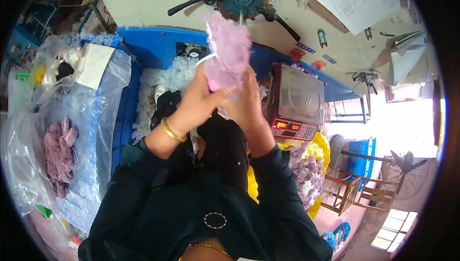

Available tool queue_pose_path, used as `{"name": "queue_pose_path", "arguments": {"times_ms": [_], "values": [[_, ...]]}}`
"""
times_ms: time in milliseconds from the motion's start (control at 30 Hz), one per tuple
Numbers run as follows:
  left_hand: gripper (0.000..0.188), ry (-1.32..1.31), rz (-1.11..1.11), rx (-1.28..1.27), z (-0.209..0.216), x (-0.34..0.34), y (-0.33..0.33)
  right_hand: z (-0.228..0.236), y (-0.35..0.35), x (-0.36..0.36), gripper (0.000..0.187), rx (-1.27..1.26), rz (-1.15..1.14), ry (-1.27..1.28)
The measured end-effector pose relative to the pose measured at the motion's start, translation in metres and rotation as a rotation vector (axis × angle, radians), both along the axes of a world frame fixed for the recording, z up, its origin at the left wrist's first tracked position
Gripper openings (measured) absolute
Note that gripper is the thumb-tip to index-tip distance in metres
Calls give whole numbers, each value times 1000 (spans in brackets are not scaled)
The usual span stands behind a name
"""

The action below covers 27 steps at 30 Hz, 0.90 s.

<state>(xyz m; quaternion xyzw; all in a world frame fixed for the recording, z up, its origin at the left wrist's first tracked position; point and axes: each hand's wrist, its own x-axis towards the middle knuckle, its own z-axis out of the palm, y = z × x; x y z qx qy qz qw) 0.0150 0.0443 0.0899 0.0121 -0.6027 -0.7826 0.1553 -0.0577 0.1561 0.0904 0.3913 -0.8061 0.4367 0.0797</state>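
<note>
My left hand (199, 100), with a gold bangle at its wrist, and my right hand (247, 99) are close together in front of my body. Both are closed round the lower part of a fuzzy pale purple plush piece (229, 45), which points up and away from me. A thin white strip (206, 59) sticks out at its left side, and a bit of bright pink (212, 85) shows by the left fingers. The plush is slightly blurred. Just beyond its top, a thin metal tube (241, 18) comes out of a round green machine fitting (243, 0); whether they touch is hidden.
White stuffing fluff (165, 81) lies below the machine. To the right stands a red scale (299, 100), with purple plush pieces (306, 177) in a yellow bag beneath it. At left, a plastic-covered blue crate (103, 112) holds more purple plush (60, 158). Papers (362, 0) hang upper right.
</note>
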Motion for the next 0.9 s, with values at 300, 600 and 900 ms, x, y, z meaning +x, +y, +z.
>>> {"name": "queue_pose_path", "arguments": {"times_ms": [300,600,900], "values": [[68,-50,11,-259,10,0,-13,28,-11,15,72,-220,63,-352],[52,-93,52,-359,38,-45,-20,25,-10,-36,64,-581,42,-695],[48,-208,-4,-251,42,-24,-26,27,-21,-25,52,-574,56,-700]]}}
